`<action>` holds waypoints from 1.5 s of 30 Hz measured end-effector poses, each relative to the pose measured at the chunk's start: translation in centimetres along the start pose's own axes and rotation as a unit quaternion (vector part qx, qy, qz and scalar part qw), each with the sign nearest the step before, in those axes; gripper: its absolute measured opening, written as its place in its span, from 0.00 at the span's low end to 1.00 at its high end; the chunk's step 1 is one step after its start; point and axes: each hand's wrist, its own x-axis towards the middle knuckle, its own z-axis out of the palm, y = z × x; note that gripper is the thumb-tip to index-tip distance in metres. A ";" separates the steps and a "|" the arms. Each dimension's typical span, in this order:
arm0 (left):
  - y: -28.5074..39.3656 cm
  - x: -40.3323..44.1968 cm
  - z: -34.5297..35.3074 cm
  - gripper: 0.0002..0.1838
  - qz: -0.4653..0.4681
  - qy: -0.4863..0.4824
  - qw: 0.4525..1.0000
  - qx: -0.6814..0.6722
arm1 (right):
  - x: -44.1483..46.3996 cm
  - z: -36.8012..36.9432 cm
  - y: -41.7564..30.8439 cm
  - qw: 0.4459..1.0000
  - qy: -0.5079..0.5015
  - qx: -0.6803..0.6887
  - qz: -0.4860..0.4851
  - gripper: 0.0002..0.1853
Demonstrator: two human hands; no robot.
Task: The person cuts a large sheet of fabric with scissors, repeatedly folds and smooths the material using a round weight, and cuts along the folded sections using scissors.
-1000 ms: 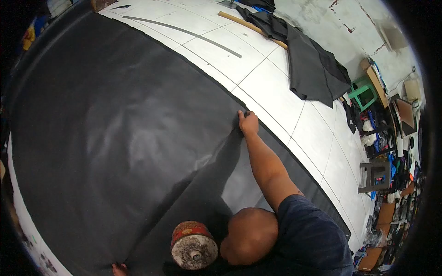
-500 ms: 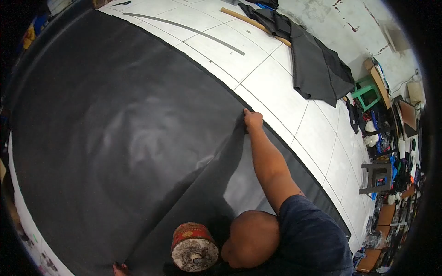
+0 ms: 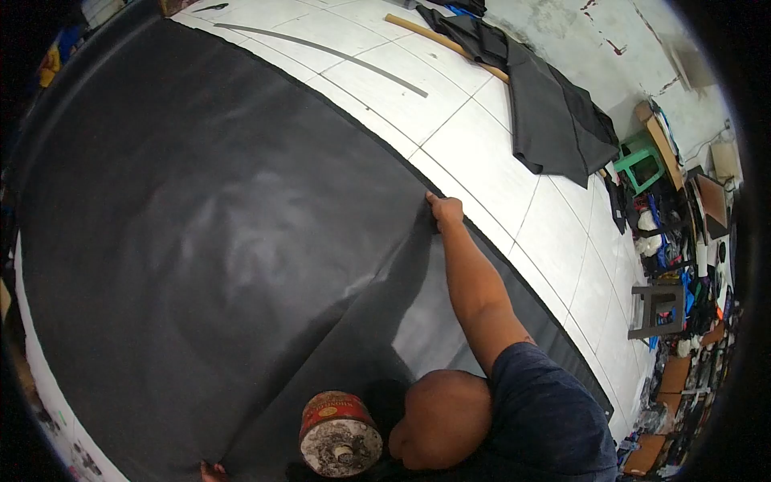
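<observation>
A large black sheet (image 3: 161, 241) is spread over the white tiled floor, with a diagonal fold running across its lower part. Near the sheet's right edge, my right hand (image 3: 446, 212) pinches the material at the upper end of that fold. My left hand (image 3: 213, 471) is at the bottom left, partly cut off by the frame, with its fingers closed on the sheet at the fold's lower end. Between my hands stands a red can (image 3: 341, 434) with a stained, whitish top. Beside it is a rounded bare body part that I cannot make out clearly.
White floor tiles (image 3: 474, 161) border the sheet. A thin grey strip (image 3: 345, 56) lies at the top, near a brown tube (image 3: 442, 40) and a crumpled black sheet (image 3: 554, 120). At the right are a green stool (image 3: 640, 163), a grey stool (image 3: 658, 312) and cluttered goods.
My right hand has shifted slightly right and down along the sheet's edge, and its fingers are closer together. My left hand stays almost in place. The whole view has moved a little.
</observation>
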 end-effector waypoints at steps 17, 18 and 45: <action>12.8 0.7 -3.5 0.22 -0.311 -0.119 0.931 -0.152 | -1.1 0.4 1.7 0.953 0.075 -0.076 -0.282 0.20; 14.1 0.6 -3.6 0.20 -0.282 -0.092 0.947 -0.127 | -1.0 0.3 1.5 0.963 0.044 -0.061 -0.259 0.20; 4.6 1.2 0.9 0.27 -0.422 0.171 0.774 -0.440 | -23.3 -0.4 4.4 0.750 -0.167 -0.130 -0.627 0.20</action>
